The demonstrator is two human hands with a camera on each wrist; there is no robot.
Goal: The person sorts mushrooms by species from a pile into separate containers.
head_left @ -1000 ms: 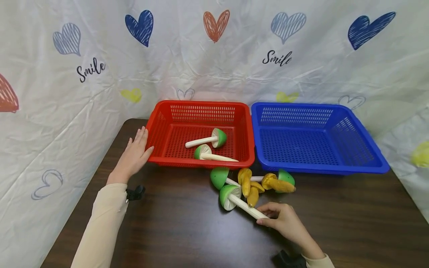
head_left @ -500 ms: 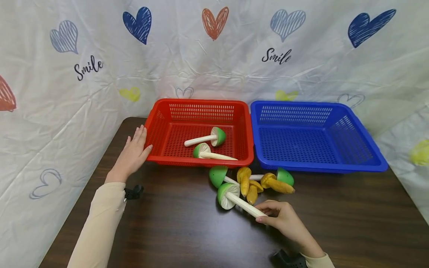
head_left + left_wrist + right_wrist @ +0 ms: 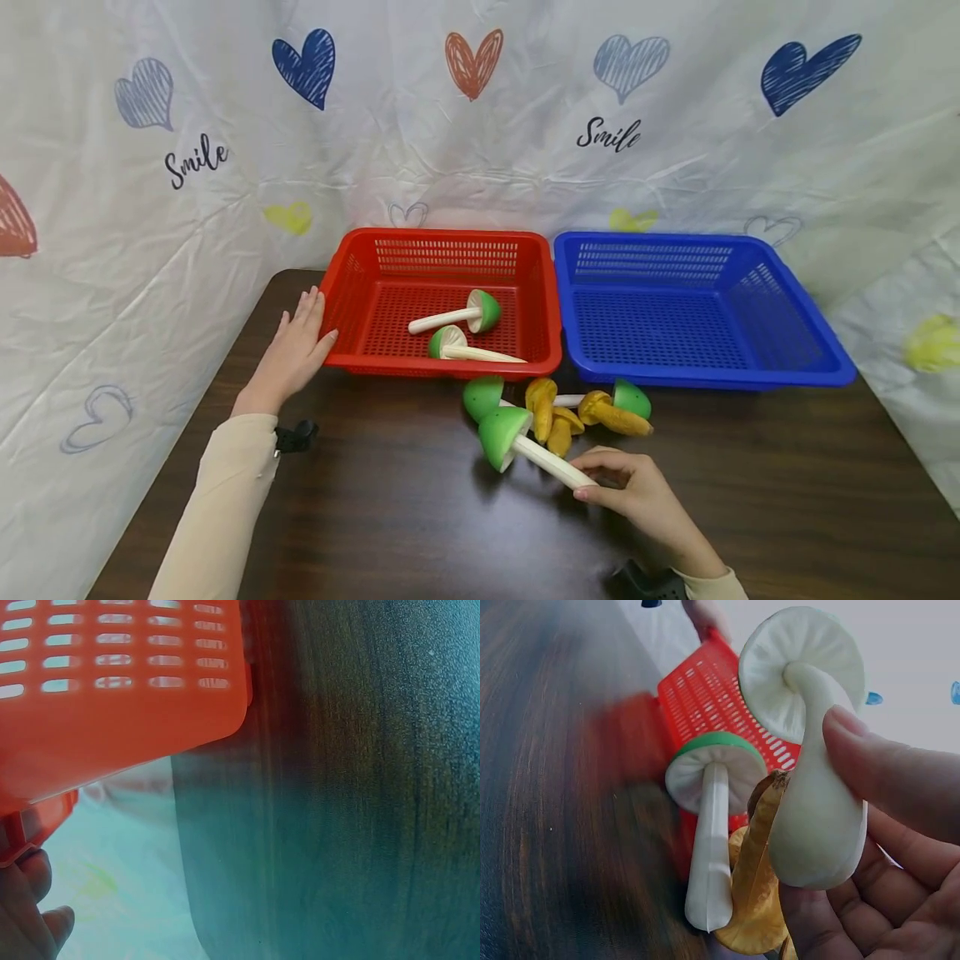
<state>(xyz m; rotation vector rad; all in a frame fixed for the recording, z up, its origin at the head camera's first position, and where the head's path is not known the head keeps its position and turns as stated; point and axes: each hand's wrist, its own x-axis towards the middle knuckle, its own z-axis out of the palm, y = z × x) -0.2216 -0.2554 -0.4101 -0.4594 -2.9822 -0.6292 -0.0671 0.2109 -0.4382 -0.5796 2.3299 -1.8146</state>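
Observation:
My right hand (image 3: 637, 496) pinches the stem end of a toy mushroom (image 3: 551, 461) with a green cap and white stem. Its cap is raised, with a shadow on the table below. In the right wrist view, thumb and fingers (image 3: 885, 772) grip the thick end of that stem. My left hand (image 3: 288, 354) rests with straight fingers against the left side of the red basket (image 3: 390, 363). Two green-capped mushrooms (image 3: 484, 312) lie inside the basket. Another green mushroom (image 3: 482, 397) lies behind the held one, partly covered by it.
Several yellow-brown mushrooms (image 3: 618, 418) lie in front of the baskets, with a further green mushroom (image 3: 632, 398) among them. A blue basket (image 3: 720, 377) stands right of the red one on the dark wooden table (image 3: 390, 500). A white cloth with hearts (image 3: 405, 133) hangs behind.
The held mushroom's cap has lifted and turned, so its green top shows more. My left hand stays at the red basket. The whole head view has shifted slightly.

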